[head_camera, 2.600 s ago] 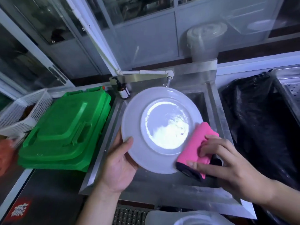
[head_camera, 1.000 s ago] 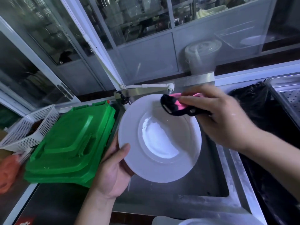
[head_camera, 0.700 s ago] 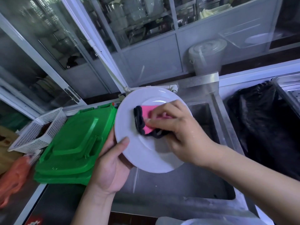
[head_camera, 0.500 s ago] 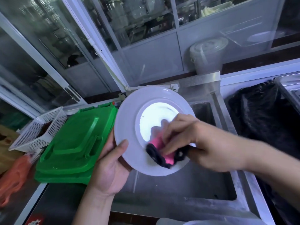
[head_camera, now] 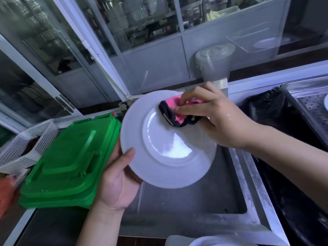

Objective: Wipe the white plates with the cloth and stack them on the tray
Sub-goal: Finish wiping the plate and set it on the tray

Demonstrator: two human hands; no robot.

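Note:
I hold a round white plate (head_camera: 165, 157) tilted over the steel sink (head_camera: 191, 201). My left hand (head_camera: 119, 178) grips its lower left rim, thumb on the face. My right hand (head_camera: 213, 118) presses a pink cloth with a black edge (head_camera: 174, 112) against the plate's upper right part. A perforated metal tray (head_camera: 305, 103) lies at the far right, a sliver of something white at its right edge. More white dishware (head_camera: 216, 242) shows at the bottom edge.
Stacked green plastic lids (head_camera: 69, 162) lie left of the sink, a white mesh basket (head_camera: 23, 144) beyond them. A black bag (head_camera: 284, 157) fills the bin to the right. A white lidded bucket (head_camera: 214, 59) stands behind the sink by glass cabinets.
My right hand has swept the cloth from the plate's lower middle up to its upper right rim. The plate stays in my left hand.

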